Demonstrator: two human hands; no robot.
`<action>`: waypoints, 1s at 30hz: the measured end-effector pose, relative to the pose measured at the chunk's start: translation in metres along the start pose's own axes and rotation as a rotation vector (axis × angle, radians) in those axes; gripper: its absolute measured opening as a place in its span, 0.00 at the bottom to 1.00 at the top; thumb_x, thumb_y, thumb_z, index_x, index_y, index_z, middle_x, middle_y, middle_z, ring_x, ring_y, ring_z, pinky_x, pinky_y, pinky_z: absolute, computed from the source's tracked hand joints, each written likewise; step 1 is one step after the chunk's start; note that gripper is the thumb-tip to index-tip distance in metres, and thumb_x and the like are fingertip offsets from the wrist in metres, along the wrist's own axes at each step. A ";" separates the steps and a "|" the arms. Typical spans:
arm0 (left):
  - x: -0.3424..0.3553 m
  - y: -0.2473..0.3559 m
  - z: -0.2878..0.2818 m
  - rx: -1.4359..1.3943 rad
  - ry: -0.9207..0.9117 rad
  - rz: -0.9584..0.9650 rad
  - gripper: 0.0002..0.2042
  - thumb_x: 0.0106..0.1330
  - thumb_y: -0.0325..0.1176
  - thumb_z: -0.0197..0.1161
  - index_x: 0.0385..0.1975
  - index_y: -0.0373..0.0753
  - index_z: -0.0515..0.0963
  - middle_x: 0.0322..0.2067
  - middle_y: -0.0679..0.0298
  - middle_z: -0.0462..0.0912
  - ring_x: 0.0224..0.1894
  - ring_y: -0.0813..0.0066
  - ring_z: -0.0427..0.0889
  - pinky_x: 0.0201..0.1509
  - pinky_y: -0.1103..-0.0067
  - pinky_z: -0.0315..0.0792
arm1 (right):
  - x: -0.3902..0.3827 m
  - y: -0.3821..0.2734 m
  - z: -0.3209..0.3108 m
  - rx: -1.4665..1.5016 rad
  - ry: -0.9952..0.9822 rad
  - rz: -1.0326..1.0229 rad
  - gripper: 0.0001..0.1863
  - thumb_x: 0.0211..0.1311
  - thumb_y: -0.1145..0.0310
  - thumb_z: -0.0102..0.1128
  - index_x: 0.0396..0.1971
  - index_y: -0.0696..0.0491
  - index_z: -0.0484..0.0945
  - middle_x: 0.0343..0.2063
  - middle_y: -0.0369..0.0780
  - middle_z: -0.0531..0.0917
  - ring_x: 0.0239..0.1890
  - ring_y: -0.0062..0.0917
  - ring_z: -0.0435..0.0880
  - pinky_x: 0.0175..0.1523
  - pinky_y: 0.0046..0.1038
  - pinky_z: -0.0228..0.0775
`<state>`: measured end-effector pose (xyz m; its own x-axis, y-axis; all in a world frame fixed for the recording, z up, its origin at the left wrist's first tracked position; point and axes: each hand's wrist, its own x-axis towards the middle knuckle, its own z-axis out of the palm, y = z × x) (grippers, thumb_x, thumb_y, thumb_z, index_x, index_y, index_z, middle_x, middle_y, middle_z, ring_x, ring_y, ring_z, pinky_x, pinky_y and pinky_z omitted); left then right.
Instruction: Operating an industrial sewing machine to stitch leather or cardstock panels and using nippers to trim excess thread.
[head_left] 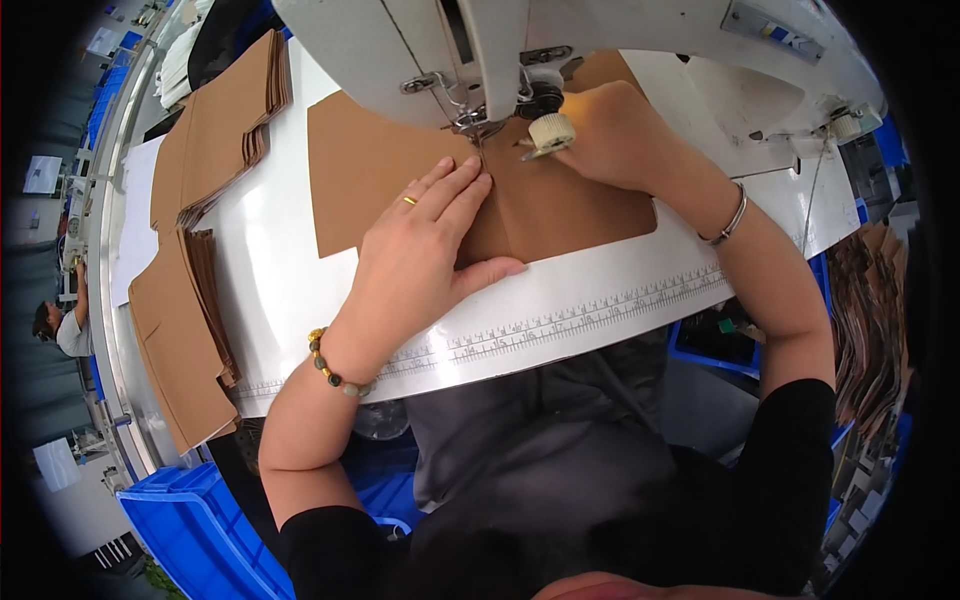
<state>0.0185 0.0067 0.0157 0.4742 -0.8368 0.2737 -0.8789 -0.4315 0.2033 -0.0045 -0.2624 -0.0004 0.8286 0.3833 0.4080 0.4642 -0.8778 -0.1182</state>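
A brown sheet of leather-like material point(365, 165) lies on the white sewing table point(330, 290), under the needle and presser foot point(478, 130) of a white sewing machine point(640, 25). My left hand point(425, 225) rests flat on the sheet, fingers stretched toward the presser foot and thumb spread to the right. To the right of the needle, my right hand point(615, 135) is curled over the sheet beside a cream knob point(550, 133). Its fingertips are partly hidden, so what they hold, if anything, does not show.
Stacked brown pieces point(215, 130) lie at the table's left, with another stack point(172, 330) nearer me. A printed ruler point(560, 325) follows the front edge. A blue crate point(200, 525) stands lower left; bundled brown pieces point(868, 320) sit at right. Another person point(72, 328) is far left.
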 end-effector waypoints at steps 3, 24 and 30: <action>-0.003 -0.003 0.000 0.022 -0.002 0.009 0.37 0.55 0.56 0.74 0.58 0.33 0.78 0.63 0.55 0.78 0.67 0.55 0.74 0.68 0.66 0.71 | 0.001 0.001 -0.003 -0.051 0.062 0.026 0.16 0.55 0.65 0.67 0.43 0.51 0.77 0.28 0.34 0.83 0.26 0.35 0.85 0.30 0.35 0.76; -0.001 0.005 0.007 0.036 0.043 -0.007 0.39 0.54 0.57 0.74 0.59 0.32 0.77 0.61 0.52 0.79 0.66 0.52 0.75 0.66 0.65 0.73 | -0.002 -0.017 -0.001 -0.126 0.066 -0.162 0.25 0.48 0.61 0.73 0.49 0.45 0.79 0.30 0.32 0.84 0.25 0.29 0.85 0.24 0.32 0.73; -0.003 0.006 0.006 0.027 0.054 -0.016 0.38 0.54 0.57 0.74 0.57 0.32 0.78 0.61 0.53 0.79 0.66 0.53 0.75 0.66 0.65 0.73 | -0.004 -0.017 -0.001 -0.116 -0.039 -0.143 0.16 0.51 0.63 0.70 0.40 0.48 0.80 0.26 0.33 0.81 0.24 0.31 0.84 0.26 0.32 0.73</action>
<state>0.0117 0.0047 0.0105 0.4899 -0.8106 0.3207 -0.8718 -0.4545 0.1829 -0.0161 -0.2493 0.0009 0.7691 0.5156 0.3776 0.5410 -0.8398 0.0447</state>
